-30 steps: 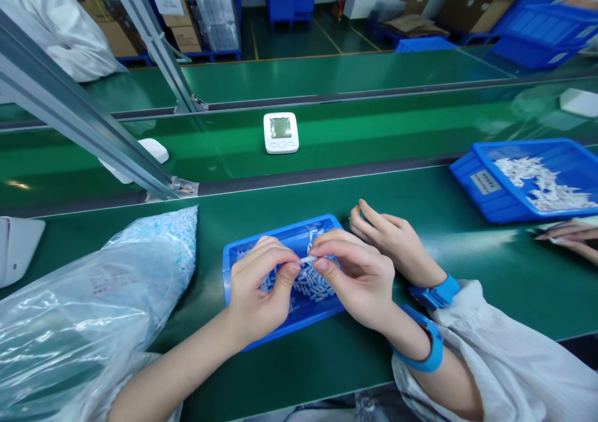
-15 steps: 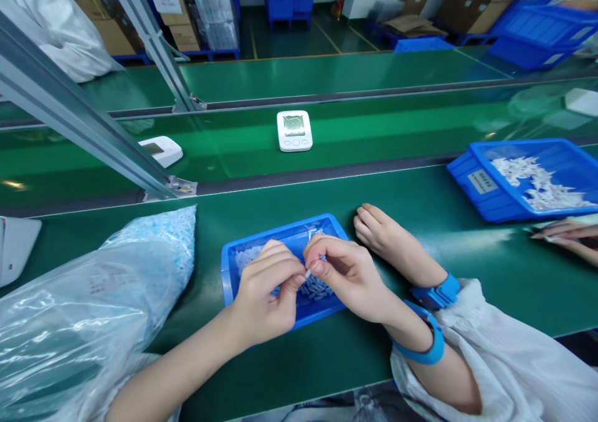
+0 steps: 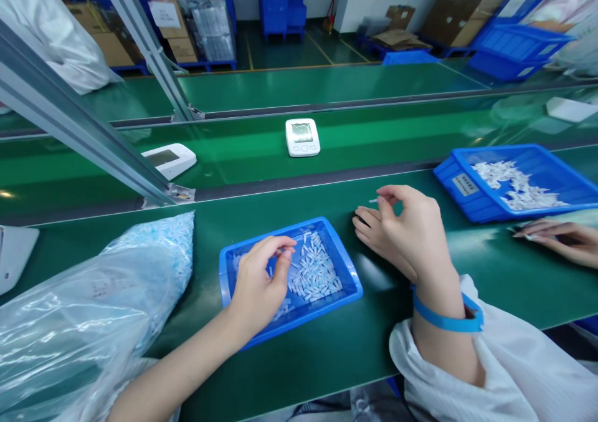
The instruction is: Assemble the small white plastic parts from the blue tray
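A small blue tray (image 3: 354, 283) of several small white pieces (image 3: 314, 271) sits on the green table in front of me. My left hand (image 3: 259, 282) hovers over the tray's left half, thumb and forefinger close together just above the pieces; whether they pinch one is unclear. My right hand (image 3: 413, 232), with a blue wristband, is raised to the right of the tray and pinches a small white piece (image 3: 374, 199) between thumb and forefinger. Another hand's fingers (image 3: 367, 227) lie flat on the table just behind my right hand.
A large clear plastic bag (image 3: 93, 310) of white pieces lies at the left. A bigger blue bin (image 3: 460, 185) of white pieces stands at the right, another person's hand (image 3: 555, 238) near it. Two white devices (image 3: 303, 137) (image 3: 169, 159) ride the belt beyond. A slanted aluminium post (image 3: 84, 135) crosses the left.
My hands have come apart. The right hand has moved up and to the right with a small white piece; the left hand has stayed over the tray. The devices have moved right.
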